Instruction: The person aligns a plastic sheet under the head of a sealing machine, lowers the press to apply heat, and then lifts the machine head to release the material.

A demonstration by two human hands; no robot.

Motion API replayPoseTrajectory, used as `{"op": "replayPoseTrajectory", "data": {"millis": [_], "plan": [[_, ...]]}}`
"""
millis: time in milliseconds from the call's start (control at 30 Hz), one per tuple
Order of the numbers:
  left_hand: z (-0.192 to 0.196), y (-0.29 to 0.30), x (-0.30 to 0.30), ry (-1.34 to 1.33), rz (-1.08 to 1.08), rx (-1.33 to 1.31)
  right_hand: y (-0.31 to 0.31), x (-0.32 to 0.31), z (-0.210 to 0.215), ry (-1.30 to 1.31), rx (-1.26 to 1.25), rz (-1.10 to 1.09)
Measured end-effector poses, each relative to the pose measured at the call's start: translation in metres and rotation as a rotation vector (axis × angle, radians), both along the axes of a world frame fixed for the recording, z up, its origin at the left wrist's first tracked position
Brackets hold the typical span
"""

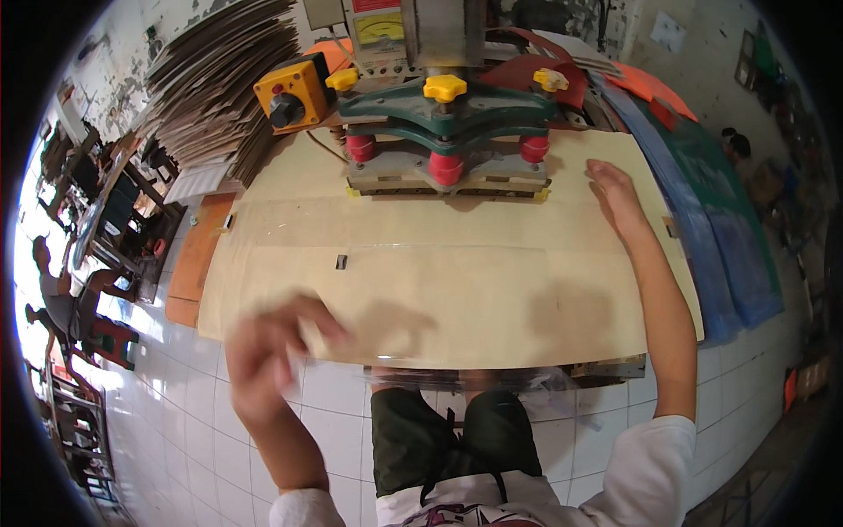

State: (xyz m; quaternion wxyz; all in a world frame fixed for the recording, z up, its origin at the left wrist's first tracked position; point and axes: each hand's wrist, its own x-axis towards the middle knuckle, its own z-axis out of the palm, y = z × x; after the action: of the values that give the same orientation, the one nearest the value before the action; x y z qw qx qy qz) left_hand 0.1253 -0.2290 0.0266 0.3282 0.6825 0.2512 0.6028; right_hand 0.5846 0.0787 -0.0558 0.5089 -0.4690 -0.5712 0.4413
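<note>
My left hand (279, 347) hangs in the air over the near left edge of the cream work surface (457, 307). It is blurred by motion, its thumb and index finger apart, with nothing visible between them. My right hand (615, 191) reaches far forward over the right part of the surface, its fingers loosely stretched and holding nothing I can see. Left of that hand stands a press head (443, 162) with dark green arms, yellow star knobs (445, 88) and red cylinders (446, 169). A small dark square piece (341, 262) lies on the surface.
Behind on the left are a yellow control box (294, 95) and a tall stack of brown sheets (215, 92). Blue sheets (702, 237) and an orange sheet (654, 90) lie along the right side. Clear plastic (527, 379) sits under the near edge. A person (61, 285) sits far left.
</note>
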Motion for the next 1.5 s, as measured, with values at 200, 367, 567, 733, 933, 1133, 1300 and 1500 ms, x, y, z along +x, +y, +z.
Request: {"op": "replayPoseTrajectory", "data": {"millis": [200,367,567,733,933,1133,1300,1500], "plan": [[-0.001,-0.076,0.069,-0.362,-0.552,0.298,-0.009,0.064,0.090,-0.024,0.315,-0.342],[-0.002,-0.092,0.069,-0.446,-0.535,0.291,-0.029,0.289,0.115,-0.848,0.058,-0.423],[-0.005,-0.104,0.068,-0.487,-0.495,0.291,-0.140,0.389,0.081,-1.400,-0.231,-0.596],[-0.006,-0.103,0.071,-0.438,-0.545,0.324,-0.181,0.402,0.078,-1.402,-0.497,-0.532],[-0.013,-0.096,0.060,-0.377,-0.395,0.300,-0.190,0.405,0.087,-1.373,-0.584,-0.490],[-0.042,-0.044,0.010,-0.158,0.235,-0.003,-0.180,0.386,0.098,-1.389,-0.650,-0.441],[-0.058,0.008,-0.035,0.398,0.644,-0.129,-0.182,0.371,0.096,-1.507,-0.525,-0.372],[-0.089,0.018,-0.044,0.126,0.567,-0.321,-0.179,0.355,0.095,-1.401,-0.347,-0.400]]}}
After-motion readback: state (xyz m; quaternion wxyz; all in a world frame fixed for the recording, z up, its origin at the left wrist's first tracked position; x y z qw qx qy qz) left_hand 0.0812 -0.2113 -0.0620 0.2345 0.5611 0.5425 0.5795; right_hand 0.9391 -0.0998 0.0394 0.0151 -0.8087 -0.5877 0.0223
